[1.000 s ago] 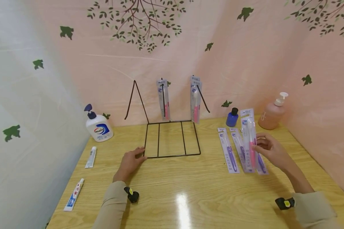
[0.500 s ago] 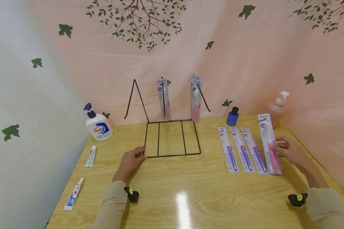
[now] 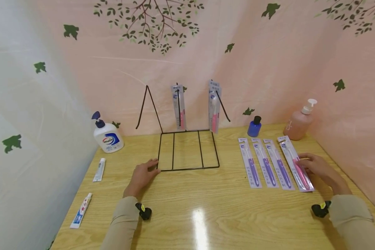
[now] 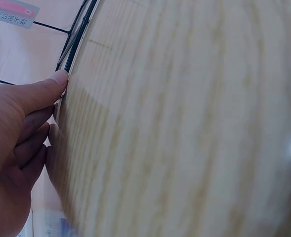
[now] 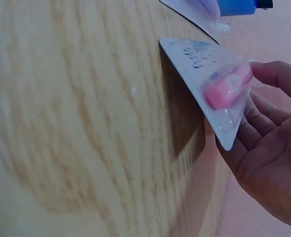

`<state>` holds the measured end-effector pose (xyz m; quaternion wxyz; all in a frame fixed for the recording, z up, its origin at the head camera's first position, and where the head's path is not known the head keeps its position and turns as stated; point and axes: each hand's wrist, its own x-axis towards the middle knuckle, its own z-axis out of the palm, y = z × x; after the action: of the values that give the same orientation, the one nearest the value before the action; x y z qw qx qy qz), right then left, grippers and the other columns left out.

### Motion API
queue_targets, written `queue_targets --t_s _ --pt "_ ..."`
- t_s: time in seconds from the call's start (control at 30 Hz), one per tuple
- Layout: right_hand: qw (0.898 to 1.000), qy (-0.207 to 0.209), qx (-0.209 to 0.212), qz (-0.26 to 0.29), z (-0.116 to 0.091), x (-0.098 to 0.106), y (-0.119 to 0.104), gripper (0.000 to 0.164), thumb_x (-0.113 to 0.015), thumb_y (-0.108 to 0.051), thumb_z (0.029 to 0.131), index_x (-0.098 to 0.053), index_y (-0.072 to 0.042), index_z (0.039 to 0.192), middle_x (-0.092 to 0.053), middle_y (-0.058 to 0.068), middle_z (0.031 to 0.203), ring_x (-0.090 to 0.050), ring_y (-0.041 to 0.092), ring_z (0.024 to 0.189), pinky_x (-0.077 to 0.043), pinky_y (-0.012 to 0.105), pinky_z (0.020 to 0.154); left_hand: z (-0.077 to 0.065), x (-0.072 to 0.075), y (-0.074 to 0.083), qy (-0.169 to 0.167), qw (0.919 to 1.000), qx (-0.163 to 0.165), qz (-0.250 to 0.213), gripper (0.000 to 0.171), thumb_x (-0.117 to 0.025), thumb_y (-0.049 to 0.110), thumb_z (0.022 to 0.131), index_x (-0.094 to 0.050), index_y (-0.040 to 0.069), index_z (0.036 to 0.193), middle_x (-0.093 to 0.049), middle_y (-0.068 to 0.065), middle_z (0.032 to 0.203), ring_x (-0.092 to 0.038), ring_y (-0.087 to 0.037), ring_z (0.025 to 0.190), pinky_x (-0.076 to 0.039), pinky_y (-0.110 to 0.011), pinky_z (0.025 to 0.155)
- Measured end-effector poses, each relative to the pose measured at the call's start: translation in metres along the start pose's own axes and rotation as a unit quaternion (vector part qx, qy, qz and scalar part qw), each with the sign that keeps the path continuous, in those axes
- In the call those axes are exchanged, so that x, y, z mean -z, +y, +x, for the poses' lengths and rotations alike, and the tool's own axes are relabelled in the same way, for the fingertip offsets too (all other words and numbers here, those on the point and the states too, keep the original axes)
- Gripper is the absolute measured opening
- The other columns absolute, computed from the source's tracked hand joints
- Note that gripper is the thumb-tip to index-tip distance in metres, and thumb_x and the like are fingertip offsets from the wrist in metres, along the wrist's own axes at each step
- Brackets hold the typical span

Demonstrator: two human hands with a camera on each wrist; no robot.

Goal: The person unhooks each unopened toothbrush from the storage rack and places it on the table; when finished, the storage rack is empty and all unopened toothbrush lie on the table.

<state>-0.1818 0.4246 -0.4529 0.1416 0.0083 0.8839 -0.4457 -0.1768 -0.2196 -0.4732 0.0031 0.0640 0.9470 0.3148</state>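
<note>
Fingers of the right hand [image 3: 322, 170] pinch the edge of a packaged pink toothbrush [image 3: 296, 164], right of centre in the head frame; the right wrist view shows the pack tilted, its gripped edge off the wood. At centre left, fingers of the left hand [image 3: 142, 176] pinch the near left corner of the rack. Leaf-printed cloth [image 3: 187, 69] fills the upper frame. The wooden worktop [image 3: 175, 201] spans the lower part. The black wire rack [image 3: 187, 169] stands at the centre, packaged toothbrushes [image 3: 214, 109] hanging on its middle and right hooks. A white soap bottle [image 3: 108, 140] stands at the left, a pink bottle [image 3: 298, 122] at the right. Three purple toothbrushes [image 3: 265, 163] lie in a row beside the pink one. A toothpaste tube [image 3: 81, 210] lies at lower left, a blue bottle [image 3: 254, 128] stands behind the row, and a smaller tube [image 3: 99, 170] lies below the soap.
</note>
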Motion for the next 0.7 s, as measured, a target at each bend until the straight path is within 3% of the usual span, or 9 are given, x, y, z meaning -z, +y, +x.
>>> queue_targets --t_s 0.23,0.43,0.7 --pt "1.000 0.005 -0.017 -0.022 0.0032 -0.0003 0.0038 0.068 -0.052 -0.037 0.098 -0.033 0.017 0.136 -0.065 0.005 0.099 -0.060 0.005 0.077 -0.053 0.025 0.067 0.0017 -0.0010 -0.0009 -0.002 1.0000 0.004 0.001 0.048 -0.068 0.025 0.089 -0.057 0.007 0.133 -0.051 -0.010 0.140 -0.044 -0.033 0.133 -0.036 -0.052 0.109" --pt "0.997 0.031 -0.013 -0.063 0.0042 -0.0002 0.0035 0.071 -0.056 -0.040 0.095 -0.039 0.016 0.134 -0.065 0.016 0.104 -0.058 0.005 0.076 -0.051 0.023 0.065 0.0020 -0.0010 -0.0002 -0.003 1.0000 0.009 0.001 0.048 -0.068 0.025 0.089 -0.057 0.008 0.133 -0.050 -0.011 0.141 -0.043 -0.034 0.134 -0.035 -0.053 0.109" --pt "0.994 0.034 -0.015 -0.099 0.0035 0.0006 0.0037 0.071 -0.057 -0.041 0.094 -0.043 0.019 0.130 -0.064 0.027 0.106 -0.060 0.011 0.077 -0.052 0.024 0.064 0.0017 -0.0011 0.0004 -0.006 0.9999 0.014 0.002 0.049 -0.068 0.025 0.089 -0.056 0.008 0.134 -0.049 -0.010 0.142 -0.042 -0.034 0.134 -0.034 -0.053 0.110"
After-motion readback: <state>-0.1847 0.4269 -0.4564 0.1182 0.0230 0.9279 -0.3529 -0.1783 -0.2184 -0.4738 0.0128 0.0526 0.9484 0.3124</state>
